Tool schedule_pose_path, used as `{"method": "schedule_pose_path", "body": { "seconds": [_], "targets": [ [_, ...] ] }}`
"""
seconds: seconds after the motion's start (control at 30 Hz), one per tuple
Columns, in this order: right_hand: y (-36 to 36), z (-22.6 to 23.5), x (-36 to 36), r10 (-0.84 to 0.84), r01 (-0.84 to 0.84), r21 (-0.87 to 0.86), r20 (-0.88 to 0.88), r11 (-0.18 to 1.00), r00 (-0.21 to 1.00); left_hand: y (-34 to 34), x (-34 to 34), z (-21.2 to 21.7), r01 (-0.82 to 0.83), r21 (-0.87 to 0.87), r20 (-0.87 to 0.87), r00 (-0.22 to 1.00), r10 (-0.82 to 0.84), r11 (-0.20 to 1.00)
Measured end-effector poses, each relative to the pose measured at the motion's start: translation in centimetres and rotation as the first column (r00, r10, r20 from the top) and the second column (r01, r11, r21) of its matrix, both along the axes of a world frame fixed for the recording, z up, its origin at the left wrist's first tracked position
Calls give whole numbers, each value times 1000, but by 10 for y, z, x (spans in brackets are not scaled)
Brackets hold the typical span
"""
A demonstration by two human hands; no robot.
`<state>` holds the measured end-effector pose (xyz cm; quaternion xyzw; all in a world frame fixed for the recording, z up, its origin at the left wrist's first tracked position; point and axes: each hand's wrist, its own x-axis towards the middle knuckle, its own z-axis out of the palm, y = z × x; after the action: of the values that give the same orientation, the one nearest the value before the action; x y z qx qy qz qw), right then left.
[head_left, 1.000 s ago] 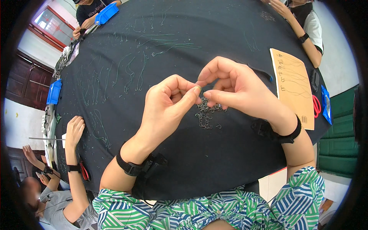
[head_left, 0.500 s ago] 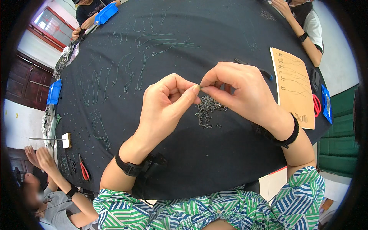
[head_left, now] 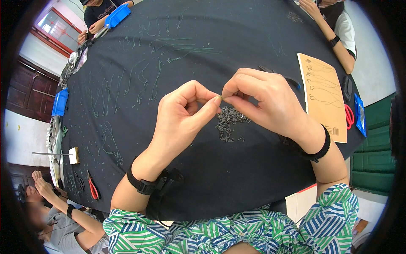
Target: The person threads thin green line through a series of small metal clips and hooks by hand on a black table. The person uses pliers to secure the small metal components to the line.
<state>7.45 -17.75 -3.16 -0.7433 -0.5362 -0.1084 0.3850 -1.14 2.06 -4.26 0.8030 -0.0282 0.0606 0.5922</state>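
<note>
- A large table [head_left: 237,178] under black cloth spreads all around the pile of small metal hooks [head_left: 229,122], my landmark here.
- Far beyond the pile, to its left, sits a co-worker [head_left: 101,13] in a dark shirt with pale lettering, partly cut off by the picture's edge.
- Right of the pile lies a tan sheet [head_left: 323,116], carrying hook shapes with looping lines, a barcode and print too small for me to read.
- My left hand [head_left: 182,112] is just left of the pile, thumb and forefinger pinched closed on a sliver of green thread [head_left: 221,97].
- My right hand [head_left: 264,95], beyond and right of the pile, meets it tip to tip, pinching the same sliver.
- Well right of the pile, past the sheet, is a blue packet [head_left: 360,114]; I cannot make out its label.
- Red-handled pliers [head_left: 93,189] lie left of the pile and nearer me.
- Fine green strands [head_left: 196,49] lie scattered beyond and left of the pile.
- The pinched sliver sits just beyond the pile; I cannot tell whether a hook is on it.
</note>
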Motion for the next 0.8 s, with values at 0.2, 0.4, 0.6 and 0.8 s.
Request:
{"method": "schedule_pose_path", "body": {
  "seconds": [0.2, 0.4, 0.6, 0.8],
  "targets": [
    [1, 0, 0, 23, -23, 8, -28, 1000, 999, -1, 1, -5, -35, 25, 67, 997, 33, 999],
    [0, 0, 1, 38, -38, -23, -22, 999, 999, -3, 2, -2, -22, 73, 46, 999, 19, 997],
    [-2, -3, 9, 93, -91, 21, -259, 996, 961, -2, 1, -4, 1, 14, 17, 1000, -1, 1000],
    [-6, -4, 14, 141, -168, 13, -608, 986, 781, -4, -1, 0, 27, -97, 2, 1000, -27, 995]
  ]
}}
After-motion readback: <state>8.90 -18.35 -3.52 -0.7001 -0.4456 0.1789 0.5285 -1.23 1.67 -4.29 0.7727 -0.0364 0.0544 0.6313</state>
